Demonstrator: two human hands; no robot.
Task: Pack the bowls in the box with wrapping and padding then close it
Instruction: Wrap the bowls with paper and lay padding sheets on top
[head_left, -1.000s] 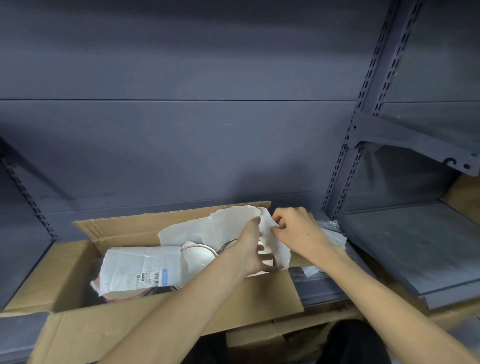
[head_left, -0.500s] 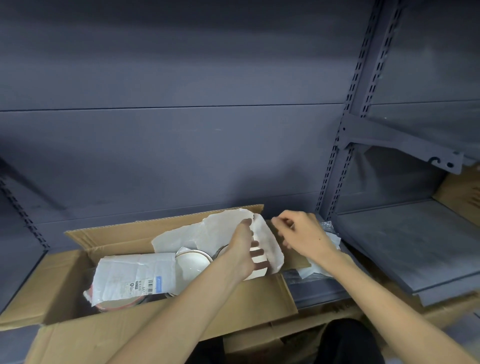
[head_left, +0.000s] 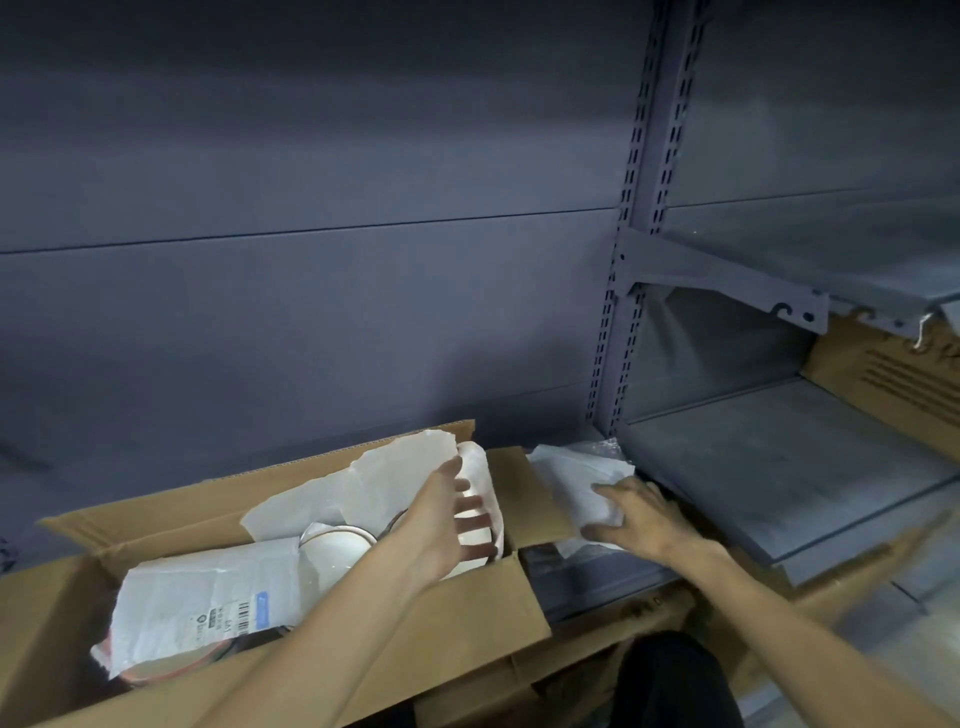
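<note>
An open cardboard box (head_left: 467, 618) sits on a grey shelf at the lower left. Inside it lies a white bowl (head_left: 337, 543) with a dark rim, a white wrapping sheet (head_left: 374, 478) draped behind it and a printed paper sheet (head_left: 208, 603) over another bowl at the left. My left hand (head_left: 447, 514) is in the box, fingers spread around a paper-wrapped bowl (head_left: 480, 486) at the right end. My right hand (head_left: 639, 514) rests with straight fingers on a pile of white paper (head_left: 576, 478) lying on the shelf just right of the box.
The box's right flap (head_left: 530, 493) lies open toward the paper pile. Clear plastic wrap (head_left: 605, 449) sits behind the paper. A perforated grey upright (head_left: 628, 291) divides the shelving. A lower grey shelf (head_left: 779, 467) and a flattened carton (head_left: 893, 384) are at right.
My right hand let go of the wrapping sheet over the box and moved right and down onto the paper pile. My left hand stays at the wrapped bowl, fingers more spread.
</note>
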